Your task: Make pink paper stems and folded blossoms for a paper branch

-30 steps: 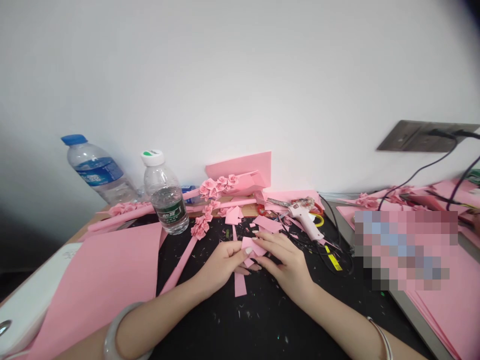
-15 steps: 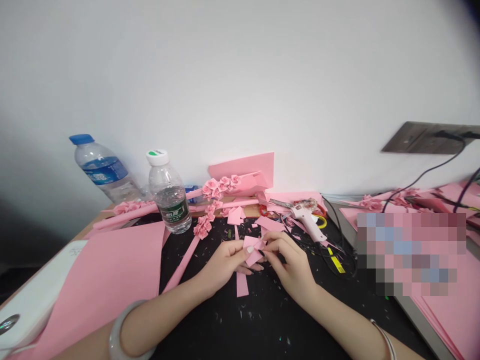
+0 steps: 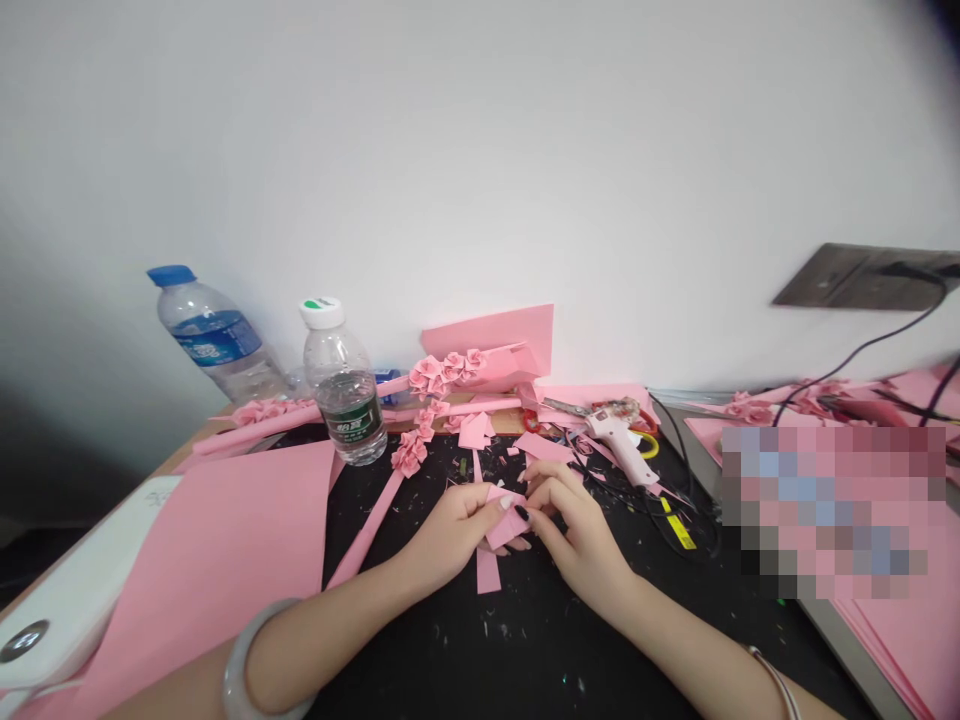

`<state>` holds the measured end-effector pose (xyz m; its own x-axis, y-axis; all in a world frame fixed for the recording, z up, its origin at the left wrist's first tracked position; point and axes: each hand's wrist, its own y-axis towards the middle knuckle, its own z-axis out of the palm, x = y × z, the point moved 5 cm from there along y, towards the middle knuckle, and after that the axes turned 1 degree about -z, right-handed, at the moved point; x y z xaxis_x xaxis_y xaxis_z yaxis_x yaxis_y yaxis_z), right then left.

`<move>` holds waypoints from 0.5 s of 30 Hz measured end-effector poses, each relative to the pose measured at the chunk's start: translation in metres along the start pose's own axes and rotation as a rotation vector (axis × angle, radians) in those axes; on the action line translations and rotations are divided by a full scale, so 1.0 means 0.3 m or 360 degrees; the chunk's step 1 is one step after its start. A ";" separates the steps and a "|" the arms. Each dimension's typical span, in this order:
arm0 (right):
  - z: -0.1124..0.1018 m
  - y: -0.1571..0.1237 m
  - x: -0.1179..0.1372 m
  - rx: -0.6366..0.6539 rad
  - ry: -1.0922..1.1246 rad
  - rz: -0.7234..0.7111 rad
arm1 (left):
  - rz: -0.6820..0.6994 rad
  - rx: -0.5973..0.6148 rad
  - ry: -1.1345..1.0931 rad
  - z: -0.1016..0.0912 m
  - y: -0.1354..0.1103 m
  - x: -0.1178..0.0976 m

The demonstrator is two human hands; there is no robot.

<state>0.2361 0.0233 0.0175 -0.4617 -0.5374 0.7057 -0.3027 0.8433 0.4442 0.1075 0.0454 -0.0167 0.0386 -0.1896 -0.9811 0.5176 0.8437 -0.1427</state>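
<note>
A small piece of pink paper (image 3: 504,523) is held between both hands above the black work surface (image 3: 540,650). My left hand (image 3: 461,525) pinches it from the left, thumb on top and fingers underneath. From the right, my right hand (image 3: 568,515) grips its edge with thumb and fingertips. Just below the hands lies a pink paper strip (image 3: 488,571). Behind them are cut pink paper pieces (image 3: 474,432) and small scraps. A pink paper stem with folded flowers (image 3: 409,453) lies left of the hands.
A glue gun (image 3: 622,446) and scissors (image 3: 646,442) with cords lie right of the hands. Two water bottles (image 3: 346,425) stand at back left. Large pink sheets (image 3: 232,530) and a white device (image 3: 82,580) lie left. A wall socket (image 3: 847,278) holds plugs.
The paper has turned slightly in my fingers, and my right thumb has come over its edge. The whole view has shifted slightly, with things appearing a little farther right.
</note>
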 end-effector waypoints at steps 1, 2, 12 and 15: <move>0.002 0.000 -0.004 -0.0003 0.0023 0.0032 | 0.0003 0.0007 0.0004 0.000 0.001 0.003; 0.004 -0.001 -0.008 -0.0005 0.0045 0.0063 | 0.0002 0.0010 0.0004 0.000 0.001 0.007; 0.007 -0.011 -0.033 -0.0114 0.0066 0.0210 | -0.0005 0.0045 -0.0009 0.004 -0.002 0.015; 0.002 -0.011 -0.034 -0.0156 0.0078 0.0227 | 0.0036 0.0074 0.0008 0.010 -0.005 0.007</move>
<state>0.2412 0.0262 0.0084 -0.4520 -0.4132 0.7905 -0.1530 0.9090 0.3877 0.1095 0.0423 -0.0180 0.0468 -0.1682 -0.9846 0.5559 0.8234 -0.1142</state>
